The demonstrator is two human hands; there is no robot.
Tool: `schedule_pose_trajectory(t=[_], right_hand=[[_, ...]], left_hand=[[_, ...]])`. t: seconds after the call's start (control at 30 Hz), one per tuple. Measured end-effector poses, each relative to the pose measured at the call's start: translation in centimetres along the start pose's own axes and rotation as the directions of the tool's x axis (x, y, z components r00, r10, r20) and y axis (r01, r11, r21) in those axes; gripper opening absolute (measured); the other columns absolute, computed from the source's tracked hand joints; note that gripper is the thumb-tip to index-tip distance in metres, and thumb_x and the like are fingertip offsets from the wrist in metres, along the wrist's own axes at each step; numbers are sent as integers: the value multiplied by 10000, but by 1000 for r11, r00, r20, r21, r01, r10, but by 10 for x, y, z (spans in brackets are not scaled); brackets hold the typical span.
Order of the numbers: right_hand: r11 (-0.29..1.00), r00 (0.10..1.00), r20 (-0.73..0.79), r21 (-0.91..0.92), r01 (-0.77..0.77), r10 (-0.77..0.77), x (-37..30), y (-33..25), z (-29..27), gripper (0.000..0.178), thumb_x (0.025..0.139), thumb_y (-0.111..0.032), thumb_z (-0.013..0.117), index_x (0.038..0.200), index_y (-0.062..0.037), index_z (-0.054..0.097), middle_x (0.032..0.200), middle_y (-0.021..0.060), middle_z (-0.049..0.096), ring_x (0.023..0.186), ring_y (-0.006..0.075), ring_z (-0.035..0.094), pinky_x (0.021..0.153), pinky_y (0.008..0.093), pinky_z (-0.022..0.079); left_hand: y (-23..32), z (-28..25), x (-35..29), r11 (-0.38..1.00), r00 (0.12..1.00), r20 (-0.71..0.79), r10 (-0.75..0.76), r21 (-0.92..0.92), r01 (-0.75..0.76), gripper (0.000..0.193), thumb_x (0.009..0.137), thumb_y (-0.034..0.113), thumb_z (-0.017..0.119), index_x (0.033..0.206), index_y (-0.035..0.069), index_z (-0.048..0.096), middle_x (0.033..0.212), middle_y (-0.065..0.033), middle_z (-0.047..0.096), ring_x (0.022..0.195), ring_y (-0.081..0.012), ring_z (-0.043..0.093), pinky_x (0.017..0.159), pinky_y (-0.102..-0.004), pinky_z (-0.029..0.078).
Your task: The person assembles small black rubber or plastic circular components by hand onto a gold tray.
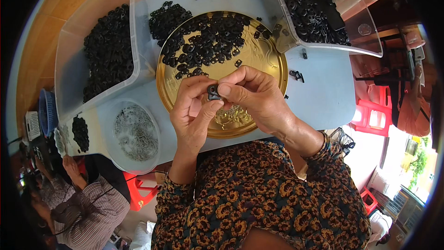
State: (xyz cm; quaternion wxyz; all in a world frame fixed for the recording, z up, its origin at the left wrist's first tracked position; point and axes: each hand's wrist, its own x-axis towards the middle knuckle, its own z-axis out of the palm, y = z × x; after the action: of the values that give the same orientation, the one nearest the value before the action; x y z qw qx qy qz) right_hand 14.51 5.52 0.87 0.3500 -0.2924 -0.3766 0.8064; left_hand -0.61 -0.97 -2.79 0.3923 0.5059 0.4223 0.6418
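Above the front part of a round gold tray (163, 71), my two hands meet around one small black part with a round hole (212, 91). My left hand (192, 106) pinches it between thumb and fingertips. From the other side, my right hand (259, 95) closes thumb and forefinger on its edge; whether a smaller piece sits between them is hidden. Many similar black pieces (203, 41) cover the back of the tray. Small gold-coloured metal pieces (233, 115) lie on the tray just below my hands.
Clear plastic bins of black parts stand at left (135, 51) and back right (319, 46). A round tub (155, 150) of small metal pieces is at the near left. Loose black pieces (297, 76) lie on the pale blue table (323, 92). Another person (97, 203) sits at lower left.
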Motion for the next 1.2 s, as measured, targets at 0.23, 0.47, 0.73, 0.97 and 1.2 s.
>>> schedule_pose_trajectory(t=[0.23,0.47,0.73,0.97,1.2], right_hand=[[1000,999,40,-4,31,-30,0,-2,-1,147,894,-71,662,988,33,618,891,75,661,763,99,617,677,222,514],[999,996,90,-36,-4,7,0,-5,-2,122,906,-59,635,990,24,605,928,87,656,835,131,632,773,266,536],[999,996,94,-35,4,0,-2,-4,2,112,900,-40,638,990,22,611,943,89,661,855,121,631,781,260,532],[1000,993,119,-3,-10,10,-2,-2,3,94,895,-30,645,958,35,624,913,72,670,834,88,625,750,225,523],[993,993,97,86,-82,73,-2,6,-1,79,882,-43,665,932,15,648,869,75,677,819,96,631,742,233,525]], left_hand=[[7,2,2,996,1000,-27,5,-91,-8,392,830,4,692,1196,-42,561,1160,-118,493,1020,-162,532,874,-283,440],[5,-2,2,996,1000,9,29,-80,-28,422,804,20,722,1191,-42,567,1153,-116,491,1034,-174,521,903,-294,434],[8,2,2,996,995,-42,93,-6,-94,356,790,-4,727,1117,-36,590,1098,-132,510,978,-177,543,854,-294,459],[4,1,-1,968,971,-53,231,108,-225,328,795,-2,724,1090,-33,584,1071,-150,527,932,-194,553,786,-290,470],[-1,5,-4,942,954,-48,295,182,-282,333,804,9,720,1100,-27,572,1056,-153,527,897,-197,545,756,-292,471]])
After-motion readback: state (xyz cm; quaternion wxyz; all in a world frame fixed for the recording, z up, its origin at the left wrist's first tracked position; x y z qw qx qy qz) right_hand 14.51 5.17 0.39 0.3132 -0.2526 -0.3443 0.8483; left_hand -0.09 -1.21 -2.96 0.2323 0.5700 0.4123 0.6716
